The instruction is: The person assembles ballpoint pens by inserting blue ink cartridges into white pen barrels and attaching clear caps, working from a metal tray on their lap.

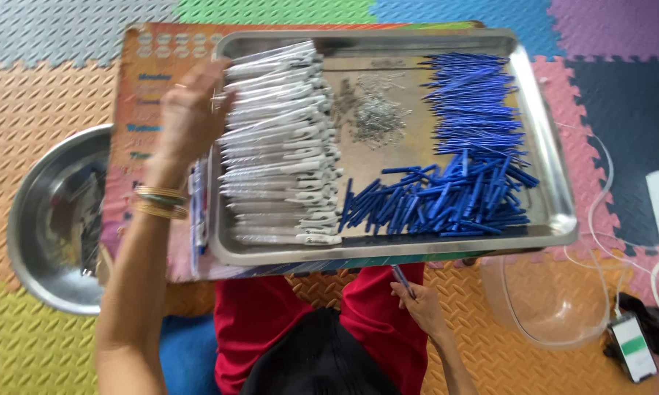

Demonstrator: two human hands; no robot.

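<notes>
At the far left of the frame a round steel bowl sits on the coloured foam mat, partly under a printed board. Just right of it the left hand reaches up to the left edge of a steel tray, its fingers curled against a row of clear pen barrels with white caps; the hand is blurred, so I cannot tell whether it grips one. Gold bangles ring that wrist.

In the middle of the tray lies a small heap of metal springs. To the right, blue refills are stacked in the upper right part, with blue pen parts piled along the lower edge.

Below the tray, lower centre, the right hand rests over red trousers, fingers closed around one blue pen part. Further right stand a clear plastic bowl and, at the lower right corner, a phone on a white cable.
</notes>
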